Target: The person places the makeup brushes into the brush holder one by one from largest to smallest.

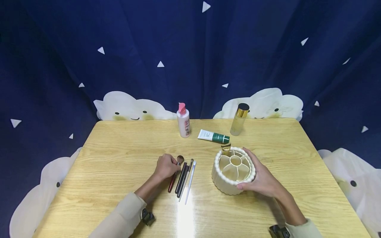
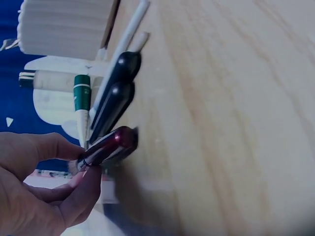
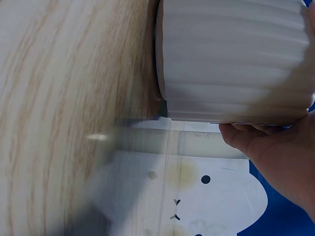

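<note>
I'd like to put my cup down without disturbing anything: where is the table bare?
The table is bare on its left, left of the left hand pinching the red-handled brush, and on its far right beyond the right hand. It is crowded between the brushes, the white organizer and the bottles.

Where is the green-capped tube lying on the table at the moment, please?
In the head view, the green-capped tube lies flat toward the table's far edge, between the pink-capped bottle and the gold-capped bottle, just behind the round organizer.
</note>
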Action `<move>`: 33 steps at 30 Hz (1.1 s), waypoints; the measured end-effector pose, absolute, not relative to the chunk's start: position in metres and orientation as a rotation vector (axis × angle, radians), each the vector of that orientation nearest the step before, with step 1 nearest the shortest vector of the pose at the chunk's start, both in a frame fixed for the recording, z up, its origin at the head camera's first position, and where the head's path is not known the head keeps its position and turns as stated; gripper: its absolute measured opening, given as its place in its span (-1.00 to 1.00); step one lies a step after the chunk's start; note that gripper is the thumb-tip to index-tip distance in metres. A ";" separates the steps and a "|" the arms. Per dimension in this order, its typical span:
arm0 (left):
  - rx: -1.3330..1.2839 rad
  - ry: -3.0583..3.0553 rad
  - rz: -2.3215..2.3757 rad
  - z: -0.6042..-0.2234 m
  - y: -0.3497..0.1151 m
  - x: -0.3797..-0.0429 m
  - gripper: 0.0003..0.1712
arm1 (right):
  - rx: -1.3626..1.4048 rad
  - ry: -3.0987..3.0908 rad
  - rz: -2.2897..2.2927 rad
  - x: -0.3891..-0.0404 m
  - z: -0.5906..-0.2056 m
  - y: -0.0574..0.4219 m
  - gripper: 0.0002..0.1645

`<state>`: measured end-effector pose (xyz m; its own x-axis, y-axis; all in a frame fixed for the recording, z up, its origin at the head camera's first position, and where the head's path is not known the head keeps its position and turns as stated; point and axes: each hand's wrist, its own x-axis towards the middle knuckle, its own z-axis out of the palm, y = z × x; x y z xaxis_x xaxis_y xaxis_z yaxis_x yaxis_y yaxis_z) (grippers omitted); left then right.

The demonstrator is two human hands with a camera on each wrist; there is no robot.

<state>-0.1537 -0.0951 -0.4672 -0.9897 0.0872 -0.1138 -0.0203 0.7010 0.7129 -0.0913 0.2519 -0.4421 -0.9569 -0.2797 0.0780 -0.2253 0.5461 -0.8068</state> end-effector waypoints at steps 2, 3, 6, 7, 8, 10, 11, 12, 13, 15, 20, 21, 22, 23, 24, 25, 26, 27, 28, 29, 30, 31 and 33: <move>0.042 2.741 1.207 -0.465 -0.096 -0.155 -0.89 | -0.441 2.710 -1.401 -0.091 -0.442 0.252 0.52; 0.038 2.732 1.233 -0.463 -0.097 -0.155 -0.92 | -0.440 2.710 -1.402 -0.091 -0.442 0.252 0.52; 0.022 2.692 1.340 -0.457 -0.096 -0.157 -0.88 | -0.442 2.707 -1.409 -0.091 -0.443 0.252 0.52; 0.008 2.670 1.376 -0.455 -0.096 -0.158 -0.87 | -0.442 2.709 -1.410 -0.091 -0.443 0.252 0.52; 0.003 2.649 1.417 -0.452 -0.095 -0.158 -0.85 | -0.442 2.708 -1.412 -0.091 -0.443 0.252 0.52; 0.005 2.610 1.492 -0.447 -0.092 -0.159 -0.83 | -0.443 2.708 -1.415 -0.091 -0.443 0.252 0.52; 0.006 2.585 1.532 -0.444 -0.091 -0.159 -0.82 | -0.443 2.708 -1.416 -0.091 -0.443 0.252 0.52; 0.006 2.554 1.570 -0.442 -0.089 -0.159 -0.81 | -0.445 2.709 -1.418 -0.091 -0.443 0.252 0.52; 0.004 2.521 1.607 -0.439 -0.088 -0.159 -0.79 | -0.446 2.708 -1.420 -0.091 -0.443 0.252 0.52; 0.007 2.461 1.679 -0.435 -0.085 -0.159 -0.75 | -0.450 2.706 -1.423 -0.091 -0.443 0.251 0.52; 0.020 2.356 1.856 -0.424 -0.076 -0.162 -0.73 | -0.448 2.705 -1.417 -0.091 -0.442 0.251 0.52; 0.024 2.326 1.901 -0.421 -0.074 -0.163 -0.74 | -0.446 2.703 -1.415 -0.091 -0.442 0.251 0.52; 0.030 2.295 1.945 -0.418 -0.072 -0.164 -0.74 | -0.446 2.700 -1.415 -0.091 -0.441 0.251 0.52; 0.036 2.253 1.991 -0.415 -0.070 -0.166 -0.74 | -0.444 2.698 -1.416 -0.091 -0.441 0.252 0.52; 0.037 2.208 2.040 -0.412 -0.068 -0.166 -0.74 | -0.443 2.697 -1.417 -0.091 -0.441 0.252 0.52; 0.037 2.162 2.087 -0.410 -0.066 -0.167 -0.73 | -0.443 2.696 -1.416 -0.092 -0.441 0.252 0.52; 0.039 2.126 2.128 -0.408 -0.064 -0.168 -0.73 | -0.444 2.696 -1.415 -0.092 -0.441 0.252 0.51; 0.043 2.089 2.173 -0.406 -0.061 -0.168 -0.73 | -0.446 2.696 -1.417 -0.092 -0.441 0.252 0.52; 0.045 2.059 2.213 -0.404 -0.059 -0.169 -0.73 | -0.447 2.697 -1.416 -0.092 -0.442 0.252 0.52; 0.049 2.030 2.254 -0.402 -0.057 -0.169 -0.73 | -0.446 2.699 -1.416 -0.092 -0.442 0.252 0.52; 0.050 2.011 2.290 -0.400 -0.054 -0.168 -0.74 | -0.447 2.700 -1.416 -0.092 -0.442 0.252 0.52; 0.054 1.991 2.330 -0.399 -0.051 -0.168 -0.74 | -0.447 2.702 -1.415 -0.092 -0.442 0.252 0.52; 0.059 1.937 2.414 -0.396 -0.046 -0.168 -0.75 | -0.446 2.700 -1.416 -0.092 -0.443 0.252 0.52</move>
<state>-0.1675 -0.0459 -0.3962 -0.9982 0.0594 0.0012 -0.0117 -0.2163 0.9763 -0.0922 0.2517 -0.4431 -0.9563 -0.2812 0.0797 -0.2255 0.5363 -0.8134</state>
